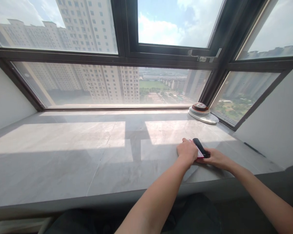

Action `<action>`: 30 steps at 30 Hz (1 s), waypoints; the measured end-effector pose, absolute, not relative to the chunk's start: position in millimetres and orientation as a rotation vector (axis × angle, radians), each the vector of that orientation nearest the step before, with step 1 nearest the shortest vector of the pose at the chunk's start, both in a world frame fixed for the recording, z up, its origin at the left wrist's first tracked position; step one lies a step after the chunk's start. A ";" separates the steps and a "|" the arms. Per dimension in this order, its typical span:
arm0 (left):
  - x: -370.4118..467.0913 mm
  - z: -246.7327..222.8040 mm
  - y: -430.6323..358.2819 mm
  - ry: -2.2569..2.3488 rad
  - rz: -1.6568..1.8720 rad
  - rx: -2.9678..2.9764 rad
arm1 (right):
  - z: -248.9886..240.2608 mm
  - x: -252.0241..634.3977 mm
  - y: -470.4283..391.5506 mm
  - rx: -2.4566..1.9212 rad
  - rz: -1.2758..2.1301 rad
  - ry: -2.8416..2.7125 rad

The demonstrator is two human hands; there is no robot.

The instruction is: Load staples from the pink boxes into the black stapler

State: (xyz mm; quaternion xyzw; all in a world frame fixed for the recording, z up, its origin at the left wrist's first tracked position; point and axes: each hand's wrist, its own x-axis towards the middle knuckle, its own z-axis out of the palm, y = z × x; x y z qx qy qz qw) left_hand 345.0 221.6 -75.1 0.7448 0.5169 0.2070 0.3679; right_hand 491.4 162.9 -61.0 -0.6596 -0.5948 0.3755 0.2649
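Note:
Near the right part of the marble sill point(63, 169), my left hand point(187, 151) is closed over a small flat item with a white face and pink-red edges point(200, 154); its kind is not clear. Right beside it lies a black oblong object point(199, 145), also of a kind I cannot make out. My right hand point(215, 158) grips the near end of the black object, its fingertips close to the red-edged item. Both hands rest low at the sill, and the left hand covers much of the red-edged item.
A stack of round plates or discs point(202, 113) in several sizes sits in the far right corner by the window frame point(112, 59). White walls point(270, 126) bound the sill on both sides. The sill's front edge point(92, 198) runs just before my knees.

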 end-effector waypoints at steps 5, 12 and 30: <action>315.8 -69.3 228.2 1.285 0.490 1.874 | -60.5 507.9 155.2 -1.810 0.965 -1.650; 179.0 -78.6 226.5 1.268 0.507 1.757 | -33.8 444.7 127.8 -1.747 0.678 -1.706; -33.6 -123.6 148.3 1.901 0.532 2.452 | -102.3 245.4 144.5 -2.037 0.153 -2.106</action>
